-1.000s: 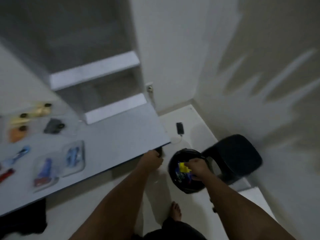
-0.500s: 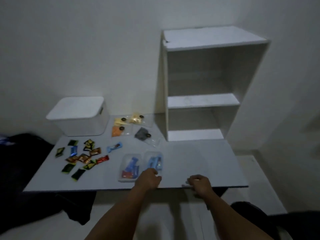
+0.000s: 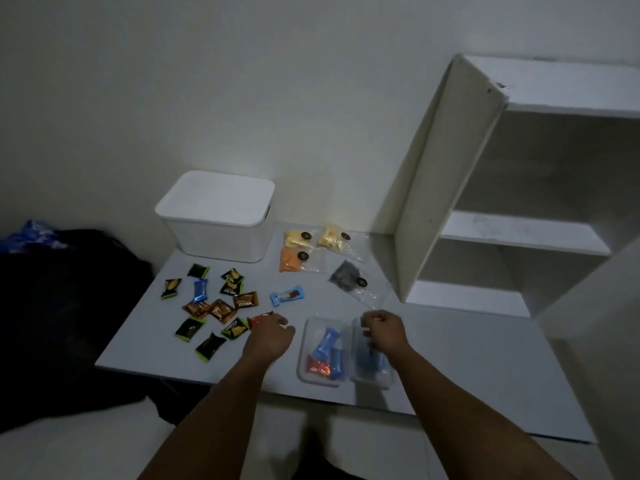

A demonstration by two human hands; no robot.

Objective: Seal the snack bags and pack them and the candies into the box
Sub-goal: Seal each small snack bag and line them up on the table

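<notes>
A white lidded box stands at the back of the grey table. In front of it lie several loose wrapped candies; a light blue bar lies apart. Several small snack bags with yellow, orange and dark contents lie behind. Two clear bags sit near the front edge: one holds blue and red candies, the other blue ones. My left hand hovers with loosely curled fingers beside a red candy. My right hand pinches the top edge of the right clear bag.
A white open shelf unit stands on the table's right back corner. Dark fabric lies left of the table, with something blue behind it. The wall runs close behind the box.
The view swung from a bin on the floor back to the table. My left hand moved left from the clear bags to the red candy; my right hand came up onto the right bag.
</notes>
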